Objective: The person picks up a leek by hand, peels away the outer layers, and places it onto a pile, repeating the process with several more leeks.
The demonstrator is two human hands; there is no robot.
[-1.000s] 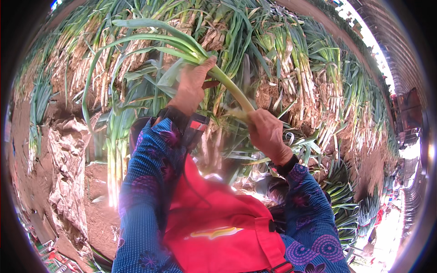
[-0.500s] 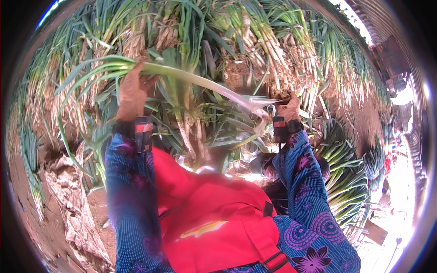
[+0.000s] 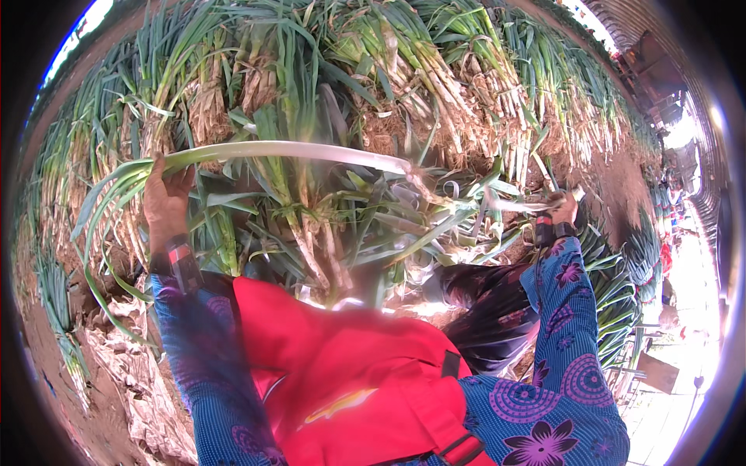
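Leek (image 3: 287,150) held level across the middle of the view, a long pale stalk with its green leaves at the left and its rooty, soil-clotted end toward the right. Left hand (image 3: 165,203) is clamped around the leafy end, where the stalk turns green; leaves droop past the wrist. Right hand (image 3: 561,208) is out at the far right, well apart from the left, closed on a thin pale strip (image 3: 513,205) that looks like outer skin stripped off the stalk (the fingers are small here, so the grip itself is hard to read).

Step in hand, as a judgement: peeling the dirty outer layer off one leek. The next move would call for a firm hold at the leaf end and a clean pull clear of the root.

Stalk surface is smooth, almost glossy, white shading to light green. Behind it lies a heaped row of leeks (image 3: 435,85), roots matted and brown with earth. Ground at left is dry reddish soil (image 3: 47,373). Near the lower edge are a red apron (image 3: 342,373) and blue patterned sleeves (image 3: 575,388).
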